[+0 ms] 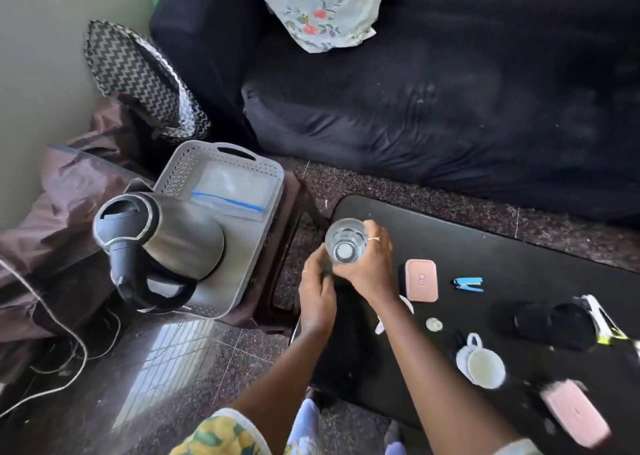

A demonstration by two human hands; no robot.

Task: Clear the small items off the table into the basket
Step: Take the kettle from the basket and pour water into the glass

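Observation:
A clear drinking glass (345, 245) hangs over the left end of the black table (502, 250). My right hand (372, 264) wraps its right side and my left hand (317, 288) cups it from below left. The grey perforated basket (221, 164) stands on a dark stool to the left, holding a steel kettle (166, 243) and a zip bag (232, 191). On the table lie a pink case (421, 280), a blue stapler (468, 284), a white cup on a saucer (483, 364), a small pale cap (434, 325), two black round objects (554, 321) and another pink case (575, 415).
A dark sofa (450, 91) with a floral cloth bundle (318, 8) fills the far side. A zigzag-patterned bag (138, 77) and brown fabric (62, 195) lie left of the basket. A cord (52, 319) trails over the glossy floor.

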